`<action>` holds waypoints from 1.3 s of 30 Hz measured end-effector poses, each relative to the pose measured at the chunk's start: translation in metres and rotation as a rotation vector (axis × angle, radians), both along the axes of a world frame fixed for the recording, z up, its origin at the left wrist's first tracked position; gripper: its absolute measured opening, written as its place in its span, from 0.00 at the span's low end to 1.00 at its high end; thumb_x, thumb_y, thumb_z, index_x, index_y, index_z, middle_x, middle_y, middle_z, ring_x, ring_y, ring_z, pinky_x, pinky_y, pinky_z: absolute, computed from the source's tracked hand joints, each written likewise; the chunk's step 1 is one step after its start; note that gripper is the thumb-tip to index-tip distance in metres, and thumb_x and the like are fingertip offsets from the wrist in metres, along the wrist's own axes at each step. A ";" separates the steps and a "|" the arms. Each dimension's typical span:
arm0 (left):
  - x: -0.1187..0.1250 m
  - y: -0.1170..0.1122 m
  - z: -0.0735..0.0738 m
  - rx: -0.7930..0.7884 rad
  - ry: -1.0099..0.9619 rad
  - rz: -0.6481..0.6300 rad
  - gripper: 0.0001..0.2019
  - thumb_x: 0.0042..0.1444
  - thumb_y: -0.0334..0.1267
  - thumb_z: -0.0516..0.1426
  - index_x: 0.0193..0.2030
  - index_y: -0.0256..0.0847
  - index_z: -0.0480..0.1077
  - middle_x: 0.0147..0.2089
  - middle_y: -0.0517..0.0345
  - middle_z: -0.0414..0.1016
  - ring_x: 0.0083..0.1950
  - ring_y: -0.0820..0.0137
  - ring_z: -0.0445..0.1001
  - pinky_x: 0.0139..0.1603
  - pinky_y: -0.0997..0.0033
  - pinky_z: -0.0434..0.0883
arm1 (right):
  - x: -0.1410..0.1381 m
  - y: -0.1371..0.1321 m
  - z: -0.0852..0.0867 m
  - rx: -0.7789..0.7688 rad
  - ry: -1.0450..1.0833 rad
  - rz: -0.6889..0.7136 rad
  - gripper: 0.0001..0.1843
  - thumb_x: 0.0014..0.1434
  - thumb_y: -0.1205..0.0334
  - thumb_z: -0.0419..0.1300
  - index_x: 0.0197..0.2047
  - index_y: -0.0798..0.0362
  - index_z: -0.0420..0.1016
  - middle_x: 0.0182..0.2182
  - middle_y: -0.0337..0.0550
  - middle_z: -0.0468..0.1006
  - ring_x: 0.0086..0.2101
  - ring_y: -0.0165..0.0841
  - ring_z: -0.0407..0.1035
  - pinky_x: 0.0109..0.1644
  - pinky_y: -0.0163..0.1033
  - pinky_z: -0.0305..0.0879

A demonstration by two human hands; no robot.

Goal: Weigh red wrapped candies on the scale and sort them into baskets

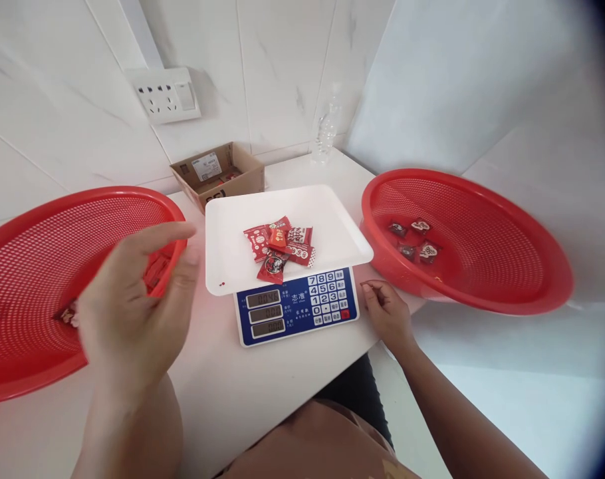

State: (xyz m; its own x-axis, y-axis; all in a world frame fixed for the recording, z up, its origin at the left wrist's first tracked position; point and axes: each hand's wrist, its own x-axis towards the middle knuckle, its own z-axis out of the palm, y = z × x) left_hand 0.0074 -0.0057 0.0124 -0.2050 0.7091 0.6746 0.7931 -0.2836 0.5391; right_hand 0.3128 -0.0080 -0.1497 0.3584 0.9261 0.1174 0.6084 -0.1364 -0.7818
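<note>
My left hand (140, 313) is raised in front of the left red basket, slightly blurred, thumb and forefinger apart with nothing visible between them. Several red wrapped snack packets (278, 246) lie in a small heap on the white weighing tray (327, 213). Beneath that tray is a blue-fronted digital scale (297, 309) with a keypad and three displays; the top one reads about 0.046. Beside the scale's right edge, my right hand (386, 311) rests on the table with its fingers curled closed, and nothing shows in them.
The left red mesh basket (108, 199) and right red mesh basket (482, 199) both contain small packets. Behind the tray stands an open cardboard box (247, 171) with packets inside. A clear plastic bottle (326, 133) is near the wall, and a socket panel (165, 95) is mounted above.
</note>
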 end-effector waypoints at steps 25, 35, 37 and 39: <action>0.073 0.085 -0.047 -0.639 0.801 -0.575 0.32 0.62 0.58 0.41 0.69 0.46 0.48 0.73 0.47 0.43 0.72 0.52 0.36 0.67 0.41 0.45 | 0.003 -0.001 -0.003 0.061 0.004 0.178 0.19 0.60 0.44 0.47 0.34 0.47 0.72 0.27 0.40 0.79 0.26 0.35 0.72 0.31 0.38 0.67; -0.001 0.089 -0.019 -0.648 0.762 -0.216 0.33 0.62 0.58 0.39 0.70 0.47 0.43 0.74 0.53 0.38 0.73 0.60 0.33 0.69 0.52 0.43 | 0.010 -0.004 -0.010 0.025 0.017 0.215 0.21 0.60 0.43 0.48 0.37 0.49 0.74 0.32 0.42 0.81 0.31 0.35 0.74 0.35 0.35 0.69; -0.056 0.085 -0.011 -0.687 0.724 0.005 0.34 0.61 0.57 0.40 0.68 0.40 0.47 0.73 0.45 0.41 0.73 0.55 0.35 0.68 0.49 0.45 | 0.012 -0.005 -0.013 0.012 0.021 0.201 0.22 0.59 0.42 0.48 0.37 0.48 0.75 0.33 0.42 0.81 0.33 0.35 0.75 0.35 0.35 0.70; -0.117 0.071 -0.002 -0.741 0.682 0.228 0.35 0.60 0.57 0.41 0.67 0.34 0.50 0.71 0.38 0.45 0.72 0.49 0.40 0.66 0.45 0.47 | 0.014 -0.005 -0.016 0.001 0.030 0.186 0.24 0.57 0.40 0.48 0.37 0.48 0.75 0.33 0.41 0.81 0.32 0.36 0.75 0.35 0.35 0.70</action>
State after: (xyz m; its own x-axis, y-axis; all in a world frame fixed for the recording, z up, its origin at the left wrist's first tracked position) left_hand -0.1099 0.0656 0.0099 -0.1245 0.9864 0.1072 0.9889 0.1321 -0.0672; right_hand 0.3267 -0.0127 -0.1657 0.1841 0.9767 0.1100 0.5994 -0.0229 -0.8001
